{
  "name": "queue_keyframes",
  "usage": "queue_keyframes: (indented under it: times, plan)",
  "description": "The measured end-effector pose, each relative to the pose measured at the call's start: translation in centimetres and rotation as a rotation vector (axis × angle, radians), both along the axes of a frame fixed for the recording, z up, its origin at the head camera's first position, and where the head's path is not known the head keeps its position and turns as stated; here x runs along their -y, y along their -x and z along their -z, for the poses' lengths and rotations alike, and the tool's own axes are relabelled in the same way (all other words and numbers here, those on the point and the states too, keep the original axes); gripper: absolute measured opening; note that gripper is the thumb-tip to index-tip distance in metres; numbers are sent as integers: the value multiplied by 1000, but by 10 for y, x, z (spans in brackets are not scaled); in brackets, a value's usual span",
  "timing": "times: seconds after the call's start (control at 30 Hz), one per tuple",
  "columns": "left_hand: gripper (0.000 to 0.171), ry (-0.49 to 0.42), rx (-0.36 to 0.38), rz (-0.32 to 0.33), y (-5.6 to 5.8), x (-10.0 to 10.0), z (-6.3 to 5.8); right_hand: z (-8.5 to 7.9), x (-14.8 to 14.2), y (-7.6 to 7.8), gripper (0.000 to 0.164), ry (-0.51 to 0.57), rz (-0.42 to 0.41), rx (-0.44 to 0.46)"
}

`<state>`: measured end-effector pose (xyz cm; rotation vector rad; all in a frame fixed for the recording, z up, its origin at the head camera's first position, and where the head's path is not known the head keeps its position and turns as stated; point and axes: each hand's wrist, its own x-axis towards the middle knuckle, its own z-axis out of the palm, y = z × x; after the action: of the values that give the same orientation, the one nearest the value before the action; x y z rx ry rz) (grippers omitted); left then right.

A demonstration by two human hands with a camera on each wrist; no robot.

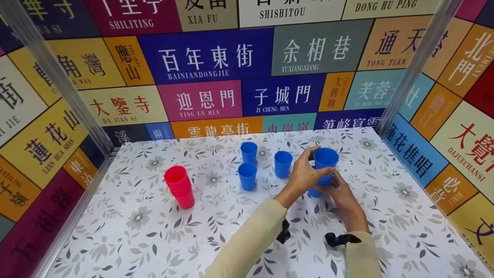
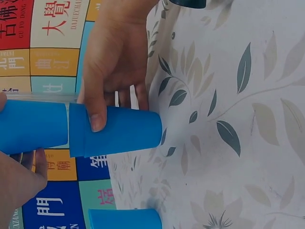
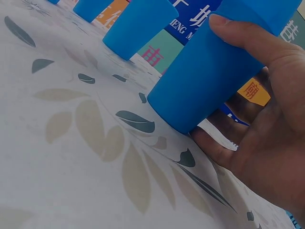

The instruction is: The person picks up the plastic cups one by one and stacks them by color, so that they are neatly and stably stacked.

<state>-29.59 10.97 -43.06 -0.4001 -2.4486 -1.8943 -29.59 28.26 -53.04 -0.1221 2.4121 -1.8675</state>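
My left hand (image 1: 303,173) grips an upright blue plastic cup (image 1: 326,157), thumb on the near side and fingers round the far side. Straight below it my right hand (image 1: 343,193) holds another blue cup (image 2: 124,131) by its sides, base down at the tabletop. A doubled rim shows at this lower cup's top in the left wrist view, like nested cups. The base of the upper cup (image 2: 33,124) lies right at that rim. From the head, the hands and upper cup hide most of the lower one.
Three blue cups stand upright to the left of my hands: a near one (image 1: 247,177), a far one (image 1: 249,151) and one closer to my left hand (image 1: 283,165). Further left stands a stack of nested red cups (image 1: 180,188). Printed panels (image 1: 204,54) wall the flowered tabletop (image 1: 216,227).
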Motion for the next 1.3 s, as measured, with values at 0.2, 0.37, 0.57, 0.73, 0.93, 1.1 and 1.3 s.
queue_keyframes:
  times: [0.2, 0.37, 0.57, 0.73, 0.93, 1.1, 1.3]
  plan:
    - [75, 33, 0, 9, 1, -1, 12, 2, 0, 1, 83, 46, 10, -4]
    - [77, 22, -10, 9, 2, 5, 20, 1, 2, 2, 86, 68, 0, 4]
    - [73, 40, -12, 7, 5, 22, 25, 0, 4, 1, 87, 66, -1, 13]
    - [71, 57, -28, -2, 7, 38, 25, 0, 3, 1, 89, 77, -5, 17]
    - [72, 26, -36, 6, 8, 60, 21, 0, 2, 1, 88, 88, 15, 32]
    - [71, -22, -62, 35, 4, 81, 21, -1, 1, -1, 89, 85, 15, 31]
    - [68, 2, -156, 42, -4, 107, 26, -1, 2, 0, 88, 80, 16, 27]
